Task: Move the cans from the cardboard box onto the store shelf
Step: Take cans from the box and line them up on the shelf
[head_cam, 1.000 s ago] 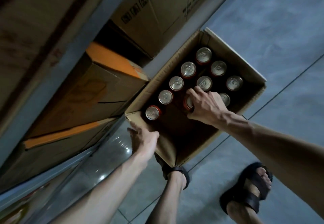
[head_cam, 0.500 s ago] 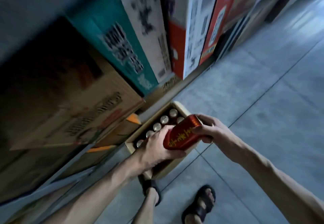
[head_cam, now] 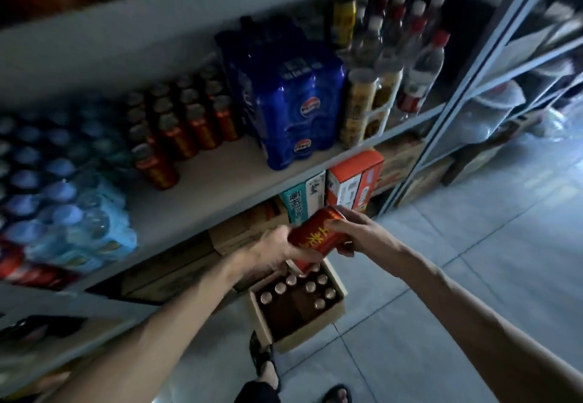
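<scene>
A red can (head_cam: 318,233) with gold lettering lies tilted between both hands, well above the floor. My left hand (head_cam: 273,253) grips its lower end and my right hand (head_cam: 359,231) holds its upper end. A second red can (head_cam: 301,265) seems to sit under my left hand. Below stands the open cardboard box (head_cam: 315,335) on the floor, with several silver-topped cans (head_cam: 310,286) in it. The store shelf (head_cam: 220,178) in front of me carries rows of matching red cans (head_cam: 189,131).
Shrink-wrapped blue can packs (head_cam: 284,100) and bottles (head_cam: 410,55) stand at the right of the shelf, wrapped water bottles (head_cam: 56,201) at the left. Cartons (head_cam: 350,182) fill the level below. My sandalled feet (head_cam: 265,361) stand on the grey tiled floor beside the box.
My right hand took a can out of the box, my left hand joined it, and both rose with it. My view swung up from the box to the shelf.
</scene>
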`<state>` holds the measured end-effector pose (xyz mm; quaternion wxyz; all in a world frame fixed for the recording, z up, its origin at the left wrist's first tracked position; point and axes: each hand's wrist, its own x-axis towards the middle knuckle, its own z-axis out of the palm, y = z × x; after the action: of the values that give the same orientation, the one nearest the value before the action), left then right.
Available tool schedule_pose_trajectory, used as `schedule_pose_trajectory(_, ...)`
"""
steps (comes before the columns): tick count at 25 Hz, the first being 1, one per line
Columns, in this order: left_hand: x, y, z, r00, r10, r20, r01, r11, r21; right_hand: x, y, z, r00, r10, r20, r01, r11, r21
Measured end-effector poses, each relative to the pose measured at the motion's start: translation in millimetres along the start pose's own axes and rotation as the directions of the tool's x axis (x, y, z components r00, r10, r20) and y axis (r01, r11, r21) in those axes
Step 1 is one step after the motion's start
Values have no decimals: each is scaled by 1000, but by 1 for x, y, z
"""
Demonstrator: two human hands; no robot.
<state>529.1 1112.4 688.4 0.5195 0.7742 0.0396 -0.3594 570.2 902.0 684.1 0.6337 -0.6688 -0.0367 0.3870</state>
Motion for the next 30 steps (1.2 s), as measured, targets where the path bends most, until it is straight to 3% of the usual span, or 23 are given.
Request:
schedule_pose_trajectory(9,-74,-1,-63,985,-24,-168,-10,980,-200,35,-74,73,999,33,-6,-34,986,-165)
schedule_pose_trajectory(16,-66,-40,-131,937,45,-347,-103,983,-152,116,-98,127,991,105,-78,-114,985,-127)
schedule_pose_trajectory(21,-52,-68,-157,865,27,-501,-143,970,-196,173,-115,148,1000,10,4,-8,953,-302)
schedule_pose_trajectory(24,-37,-98,-166,812,-78,-579,90,996,-8,211,-113,151,989,-146,13,136,877,-461)
schedule_pose_trajectory(27,-23,-117,-173,754,-196,-627,447,853,270,242,-110,156,979,-203,16,185,855,-485)
schedule_pose_trajectory(30,-20,-120,-180,768,-283,-575,538,771,340,267,-104,166,968,-231,97,249,849,-466)
